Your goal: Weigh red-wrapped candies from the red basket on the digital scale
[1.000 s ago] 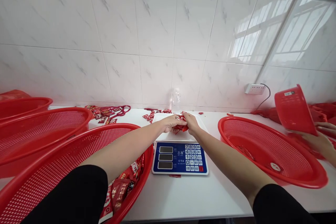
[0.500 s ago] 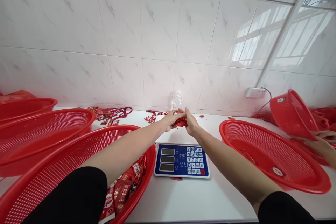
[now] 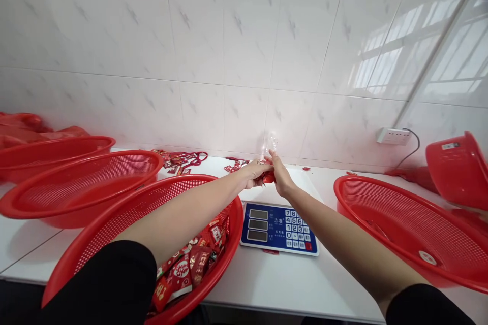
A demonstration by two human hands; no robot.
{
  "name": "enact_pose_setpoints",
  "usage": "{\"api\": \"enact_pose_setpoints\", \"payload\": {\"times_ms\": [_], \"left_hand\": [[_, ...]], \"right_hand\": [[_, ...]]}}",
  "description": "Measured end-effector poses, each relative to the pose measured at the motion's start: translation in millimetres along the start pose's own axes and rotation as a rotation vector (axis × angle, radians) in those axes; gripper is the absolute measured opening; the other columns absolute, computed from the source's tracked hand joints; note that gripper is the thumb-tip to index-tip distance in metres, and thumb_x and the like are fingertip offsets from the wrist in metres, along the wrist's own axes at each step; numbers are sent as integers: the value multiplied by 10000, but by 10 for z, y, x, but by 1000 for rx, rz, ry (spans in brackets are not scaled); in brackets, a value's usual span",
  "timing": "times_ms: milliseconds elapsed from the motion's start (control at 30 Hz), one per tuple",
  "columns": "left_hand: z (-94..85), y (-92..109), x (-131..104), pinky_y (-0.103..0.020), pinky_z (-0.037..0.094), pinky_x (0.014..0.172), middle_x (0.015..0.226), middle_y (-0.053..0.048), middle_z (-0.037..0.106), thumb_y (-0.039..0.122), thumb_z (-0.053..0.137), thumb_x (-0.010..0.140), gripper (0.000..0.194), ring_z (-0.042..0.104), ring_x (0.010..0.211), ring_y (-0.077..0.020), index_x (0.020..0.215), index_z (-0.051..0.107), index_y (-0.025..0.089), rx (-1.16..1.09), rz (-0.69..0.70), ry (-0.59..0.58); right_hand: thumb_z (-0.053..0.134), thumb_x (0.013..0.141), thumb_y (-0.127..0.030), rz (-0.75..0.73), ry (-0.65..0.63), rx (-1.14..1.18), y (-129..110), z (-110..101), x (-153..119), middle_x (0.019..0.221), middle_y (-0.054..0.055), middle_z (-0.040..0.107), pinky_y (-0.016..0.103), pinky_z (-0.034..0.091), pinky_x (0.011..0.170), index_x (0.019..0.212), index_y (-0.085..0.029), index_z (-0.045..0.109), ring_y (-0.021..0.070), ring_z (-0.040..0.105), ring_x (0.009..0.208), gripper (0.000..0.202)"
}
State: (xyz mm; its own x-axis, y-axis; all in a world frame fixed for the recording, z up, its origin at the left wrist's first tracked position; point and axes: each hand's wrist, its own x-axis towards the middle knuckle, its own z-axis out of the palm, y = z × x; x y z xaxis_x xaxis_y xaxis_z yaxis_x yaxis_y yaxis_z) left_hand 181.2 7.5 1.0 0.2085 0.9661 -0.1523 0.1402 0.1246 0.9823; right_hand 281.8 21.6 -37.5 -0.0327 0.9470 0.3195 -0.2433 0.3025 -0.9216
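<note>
My left hand (image 3: 253, 173) and my right hand (image 3: 281, 176) meet above the back of a digital scale (image 3: 279, 228), both curled round small red wrapped packets (image 3: 269, 177). Fingers cover most of these packets, so how many there are cannot be made out. Just behind my fingertips, a clear plastic container (image 3: 271, 141) stands by the wall. Below my left forearm is a red mesh basket (image 3: 233, 223) with red-and-gold wrapped packets (image 3: 200, 264) piled in it.
More red baskets (image 3: 160, 162) stand at the left. Another red basket (image 3: 339, 190) sits at right, with a tilted red basin (image 3: 453, 177) beyond it. Red scraps (image 3: 179, 161) lie along the tiled wall, which carries a power strip (image 3: 393, 136).
The view has swung left, so the table's contents appear farther right. My hands stay together over the scale, still round the packets. The other person's hands at right have mostly left view.
</note>
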Motion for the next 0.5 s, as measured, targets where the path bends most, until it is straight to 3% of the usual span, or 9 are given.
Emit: {"api": "enact_pose_setpoints", "payload": {"times_ms": [100,233,500], "left_hand": [[-21,-22,-70,-171,363,434,526,54,526,276,705,631,245,492,440,-68,764,522,183,-26,48,24],[-97,-56,-149,-181,371,433,522,46,536,215,685,629,204,505,435,-78,779,549,186,-50,129,5],[-306,-136,-357,-183,397,451,539,28,560,244,726,629,228,518,452,-72,789,587,160,-93,109,28]], "right_hand": [[400,784,-672,0,47,22,-14,92,-41,1284,41,533,360,460,914,1285,-293,454,211,508,1157,631],[414,791,-636,5,26,68,-16,213,-77,1173,50,600,346,485,866,1183,-241,521,210,558,1079,567],[409,812,-620,-34,-73,9,-107,454,-307,1280,64,524,350,460,912,1263,-253,462,213,513,1146,584]]}}
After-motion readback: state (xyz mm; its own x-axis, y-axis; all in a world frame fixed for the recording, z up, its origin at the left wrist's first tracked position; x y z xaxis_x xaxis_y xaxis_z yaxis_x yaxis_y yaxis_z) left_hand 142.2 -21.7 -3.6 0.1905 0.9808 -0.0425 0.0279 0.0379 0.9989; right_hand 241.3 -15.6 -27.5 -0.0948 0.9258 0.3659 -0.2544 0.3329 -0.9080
